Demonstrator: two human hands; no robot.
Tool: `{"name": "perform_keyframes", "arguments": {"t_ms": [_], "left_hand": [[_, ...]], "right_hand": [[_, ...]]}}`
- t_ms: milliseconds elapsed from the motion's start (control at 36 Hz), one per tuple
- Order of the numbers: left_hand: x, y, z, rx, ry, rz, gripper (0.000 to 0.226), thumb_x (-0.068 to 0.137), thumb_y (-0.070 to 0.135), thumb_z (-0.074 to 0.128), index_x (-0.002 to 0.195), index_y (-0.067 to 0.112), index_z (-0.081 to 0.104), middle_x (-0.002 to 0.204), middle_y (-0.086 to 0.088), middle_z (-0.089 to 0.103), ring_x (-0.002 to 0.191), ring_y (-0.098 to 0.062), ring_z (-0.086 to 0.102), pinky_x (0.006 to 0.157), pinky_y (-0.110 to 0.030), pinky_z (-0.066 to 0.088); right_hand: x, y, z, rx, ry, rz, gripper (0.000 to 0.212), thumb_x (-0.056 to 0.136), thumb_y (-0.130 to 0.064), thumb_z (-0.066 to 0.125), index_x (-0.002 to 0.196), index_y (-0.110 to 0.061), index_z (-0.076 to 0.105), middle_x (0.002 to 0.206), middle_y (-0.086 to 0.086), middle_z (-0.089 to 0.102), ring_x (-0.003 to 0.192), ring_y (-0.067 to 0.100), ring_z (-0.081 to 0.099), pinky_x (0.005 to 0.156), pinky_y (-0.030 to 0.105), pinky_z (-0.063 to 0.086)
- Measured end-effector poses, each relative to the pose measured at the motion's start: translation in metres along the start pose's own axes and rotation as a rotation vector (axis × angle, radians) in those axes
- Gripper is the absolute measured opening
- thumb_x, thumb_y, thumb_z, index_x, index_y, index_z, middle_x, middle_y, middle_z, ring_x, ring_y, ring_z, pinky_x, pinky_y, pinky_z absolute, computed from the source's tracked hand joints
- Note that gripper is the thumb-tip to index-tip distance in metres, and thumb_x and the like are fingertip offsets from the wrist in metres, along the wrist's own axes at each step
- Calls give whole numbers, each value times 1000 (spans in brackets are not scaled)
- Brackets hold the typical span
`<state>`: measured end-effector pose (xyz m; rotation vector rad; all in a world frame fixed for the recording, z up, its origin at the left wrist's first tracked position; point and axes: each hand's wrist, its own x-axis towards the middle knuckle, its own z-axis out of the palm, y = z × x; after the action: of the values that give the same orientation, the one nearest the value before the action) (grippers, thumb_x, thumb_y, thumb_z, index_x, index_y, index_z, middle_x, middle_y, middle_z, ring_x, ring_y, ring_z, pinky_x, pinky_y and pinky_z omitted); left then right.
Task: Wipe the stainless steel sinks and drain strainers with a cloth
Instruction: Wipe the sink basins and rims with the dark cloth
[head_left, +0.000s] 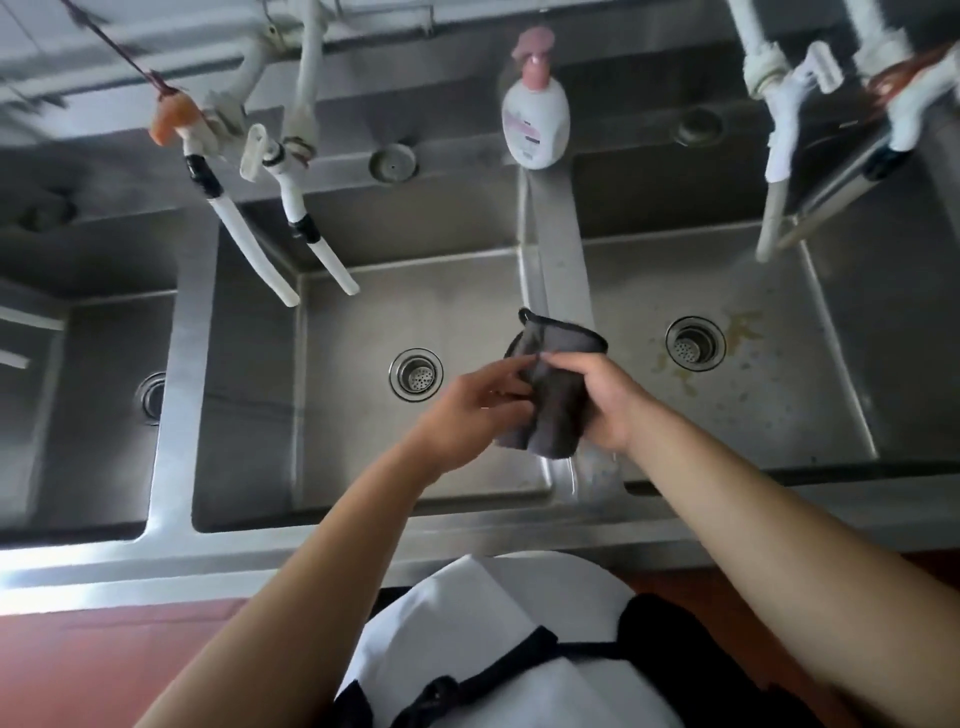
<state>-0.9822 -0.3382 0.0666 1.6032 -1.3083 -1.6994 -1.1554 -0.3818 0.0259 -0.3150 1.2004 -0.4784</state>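
At frame centre, both forearms reach up from the bottom edge. The right hand (602, 402) grips a grey cloth (553, 384), the left hand (475, 408) pinches its edge, above the divider (558, 249) between the middle sink (363, 306) and right sink (779, 291), strainers (416, 375) flanking.

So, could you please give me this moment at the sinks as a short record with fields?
cloth: dark grey cloth, held above the divider between the middle sink and the right sink
left hand: left hand pinches the cloth's side
right hand: right hand grips the cloth
strainers: middle strainer; right strainer
stains: yellowish marks by the right strainer
soap: pump bottle on the back ledge
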Motion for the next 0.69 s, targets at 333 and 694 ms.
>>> {"name": "perform_keyframes", "arguments": {"t_ms": [333,694], "left_hand": [[-71,-162,-64,814,327,-520,62,94,55,52,151,46,28,162,1,24,149,-26,17,119,-44,17],[-157,-238,-95,826,582,-601,77,91,67,46,154,39,11,166,-3,5,152,-27,4,120,-49,5]], "right_hand": [[112,-122,-24,-1586,582,-757,60,93,-30,56,150,-33,37,161,4,31,150,25,20,119,53,12],[119,-19,-45,-1703,408,-492,71,96,-60,41,155,-48,4,167,-7,-12,153,21,-16,121,55,9]]}}
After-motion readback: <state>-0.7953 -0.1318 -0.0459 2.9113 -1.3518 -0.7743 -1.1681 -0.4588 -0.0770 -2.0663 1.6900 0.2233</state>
